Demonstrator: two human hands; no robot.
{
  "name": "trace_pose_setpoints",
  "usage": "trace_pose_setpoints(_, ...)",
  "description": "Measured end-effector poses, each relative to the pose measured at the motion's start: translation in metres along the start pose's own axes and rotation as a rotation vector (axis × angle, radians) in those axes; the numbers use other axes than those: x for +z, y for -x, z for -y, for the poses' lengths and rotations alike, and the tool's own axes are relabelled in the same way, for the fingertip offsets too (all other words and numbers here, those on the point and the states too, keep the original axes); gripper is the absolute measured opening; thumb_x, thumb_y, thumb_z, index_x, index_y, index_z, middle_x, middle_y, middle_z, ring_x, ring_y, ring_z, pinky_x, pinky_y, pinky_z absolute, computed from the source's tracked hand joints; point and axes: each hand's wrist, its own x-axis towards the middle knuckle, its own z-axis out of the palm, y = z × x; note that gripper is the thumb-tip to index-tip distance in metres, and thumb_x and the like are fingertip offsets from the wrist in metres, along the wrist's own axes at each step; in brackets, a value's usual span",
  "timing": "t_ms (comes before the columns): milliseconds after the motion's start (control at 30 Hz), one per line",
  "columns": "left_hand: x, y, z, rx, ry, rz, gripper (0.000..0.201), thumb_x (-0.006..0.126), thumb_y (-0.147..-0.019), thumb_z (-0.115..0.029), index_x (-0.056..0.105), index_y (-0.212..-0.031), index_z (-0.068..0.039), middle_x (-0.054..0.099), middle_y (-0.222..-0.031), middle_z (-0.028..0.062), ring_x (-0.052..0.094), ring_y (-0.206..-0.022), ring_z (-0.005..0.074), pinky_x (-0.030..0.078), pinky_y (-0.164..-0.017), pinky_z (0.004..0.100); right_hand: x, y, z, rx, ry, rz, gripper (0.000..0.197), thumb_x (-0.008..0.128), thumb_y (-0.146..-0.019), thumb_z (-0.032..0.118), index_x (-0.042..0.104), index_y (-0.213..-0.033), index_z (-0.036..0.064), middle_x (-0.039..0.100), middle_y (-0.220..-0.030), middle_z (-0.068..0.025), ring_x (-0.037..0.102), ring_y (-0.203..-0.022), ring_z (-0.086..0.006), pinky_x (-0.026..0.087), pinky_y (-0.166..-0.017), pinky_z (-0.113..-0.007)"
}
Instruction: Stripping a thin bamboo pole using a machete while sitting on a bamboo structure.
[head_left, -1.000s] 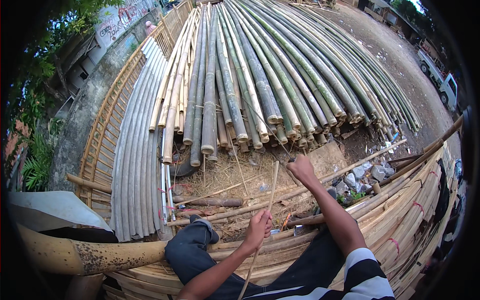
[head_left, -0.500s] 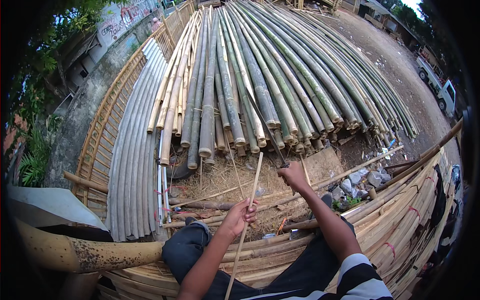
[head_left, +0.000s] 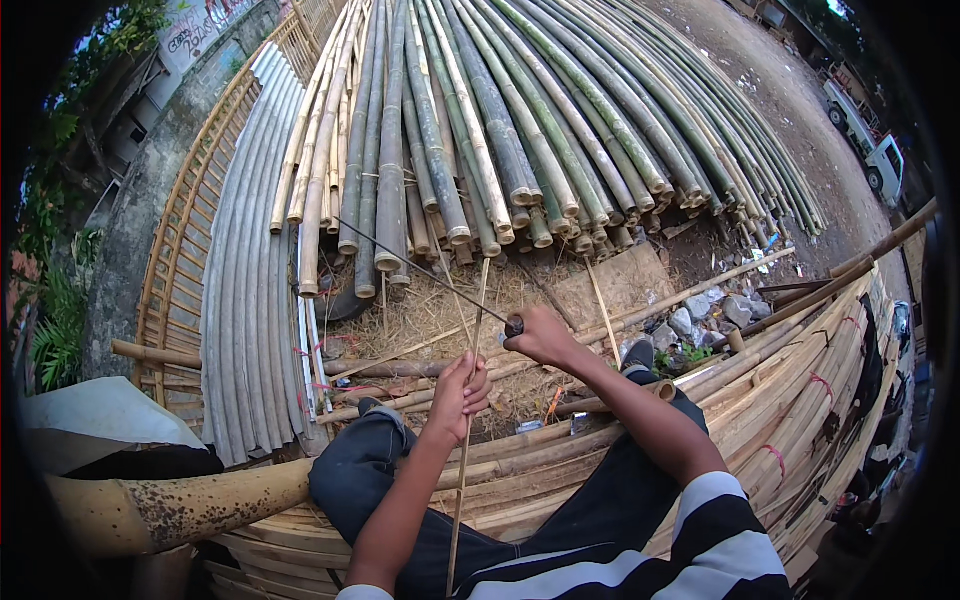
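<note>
My left hand [head_left: 460, 398] is closed around a thin bamboo strip [head_left: 462, 500], which runs from my lap up and away from me. In my right hand [head_left: 541, 336] is the dark handle of a long, narrow-bladed knife [head_left: 400, 257]. Its blade points to the far left and crosses the strip just beyond my left hand. Whether the edge touches the strip, I cannot tell. Past both hands, straw and bamboo shavings [head_left: 420, 320] cover the ground.
Ahead lies a large stack of bamboo poles [head_left: 490, 150], cut ends toward me. Corrugated sheets [head_left: 245, 270] and a bamboo fence [head_left: 180, 250] stand left. A thick bamboo pole [head_left: 190, 510] juts in at lower left. Split bamboo bundles [head_left: 770, 430] and stones [head_left: 735, 308] lie right. A truck [head_left: 882, 165] is parked far right.
The knife has swung from pointing ahead to pointing left, across the strip. My right hand has moved left, nearer my left hand. The whole view has shifted slightly.
</note>
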Motion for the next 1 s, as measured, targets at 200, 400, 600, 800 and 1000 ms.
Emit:
trace_pose_setpoints(200,0.008,0.005,0.012,0.001,0.008,-0.030,0.029,0.036,-0.103,-0.031,0.044,-0.085,-0.010,0.026,-0.052,-0.0053,0.022,-0.039,0.0032,0.018,-0.032,0.0179,0.013,0.006,0.003,-0.112,0.058,0.063,0.027,0.064,-0.063,0.027,0.062,-0.070,0.0015,0.062,-0.067,-0.0208,0.062,-0.066,-0.0394,0.050,-0.067,-0.047)
trace_pose_setpoints(400,0.030,0.022,0.051,0.107,-0.232,-0.208,0.028,0.038,-0.103,-0.031,0.042,-0.084,-0.010,0.026,-0.052,-0.0055,0.022,-0.040,0.0033,0.017,-0.034,0.0178,-0.011,-0.022,-0.050,0.118,0.184,-0.242,0.021,0.058,-0.067,0.019,0.062,-0.069,-0.0014,0.059,-0.061,-0.0209,0.063,-0.063,-0.0375,0.050,-0.059,-0.044)
trace_pose_setpoints(600,0.009,0.008,0.046,-0.059,-0.128,-0.070,0.029,0.038,-0.103,-0.031,0.043,-0.084,-0.009,0.028,-0.052,-0.0049,0.022,-0.039,0.0034,0.019,-0.033,0.0176,-0.050,-0.019,-0.105,0.459,-0.741,-0.509,0.020,0.060,-0.069,0.009,0.048,-0.055,0.0031,0.045,-0.049,-0.0017,0.040,-0.037,-0.0118,0.033,-0.036,-0.029)
trace_pose_setpoints(800,-0.001,0.000,0.024,-0.038,-0.048,-0.055,0.030,0.038,-0.103,-0.032,0.045,-0.084,-0.010,0.027,-0.052,-0.0062,0.022,-0.039,0.0027,0.020,-0.032,0.0170,-0.038,-0.017,-0.055,0.300,-0.696,-0.286,0.020,0.061,-0.070,0.009,0.052,-0.053,0.0028,0.048,-0.047,-0.0020,0.047,-0.038,-0.0110,0.035,-0.036,-0.027)
trace_pose_setpoints(1000,-0.012,-0.001,0.020,-0.053,0.070,0.003,0.027,0.037,-0.103,-0.030,0.045,-0.086,-0.009,0.027,-0.052,-0.0052,0.021,-0.039,0.0032,0.019,-0.033,0.0173,0.012,-0.006,-0.012,-0.116,-0.110,-0.016,0.030,0.065,-0.064,0.025,0.055,-0.065,-0.0026,0.054,-0.056,-0.0189,0.052,-0.051,-0.0311,0.043,-0.055,-0.040)
